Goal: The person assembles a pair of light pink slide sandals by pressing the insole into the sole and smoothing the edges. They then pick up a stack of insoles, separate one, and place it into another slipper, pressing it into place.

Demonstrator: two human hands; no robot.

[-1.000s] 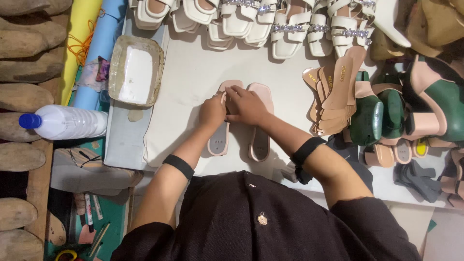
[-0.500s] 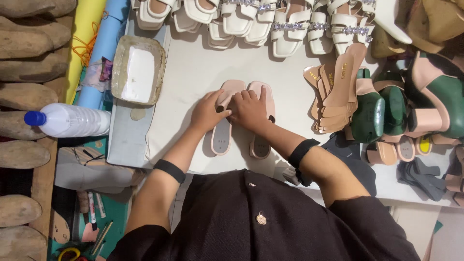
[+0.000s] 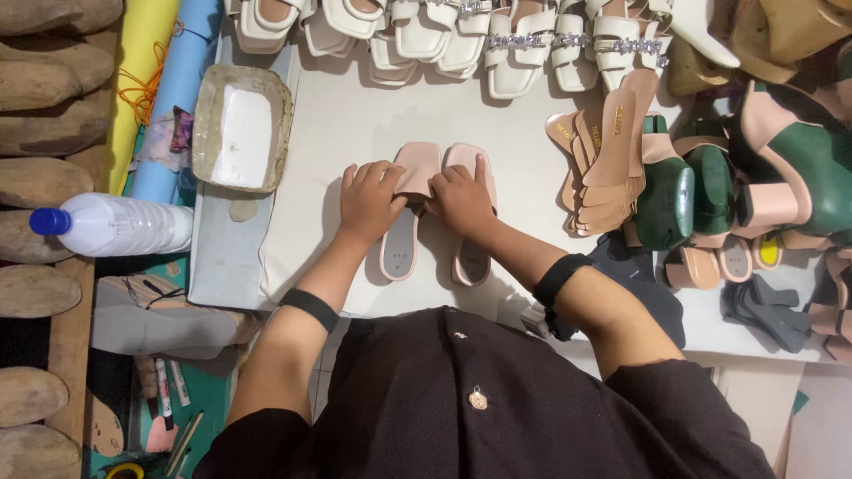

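At nine o'clock a clear plastic bottle (image 3: 115,224) lies on its side; a shallow tray of white paste (image 3: 241,127) sits at eleven. At centre, on the white table (image 3: 355,115), the left hand (image 3: 371,202) presses the strap of the left pink sandal (image 3: 404,213); the right hand (image 3: 461,200), forefinger extended, rests on the right pink sandal (image 3: 470,257), though its grip is probably hidden. Green heels (image 3: 688,186) stand at three o'clock.
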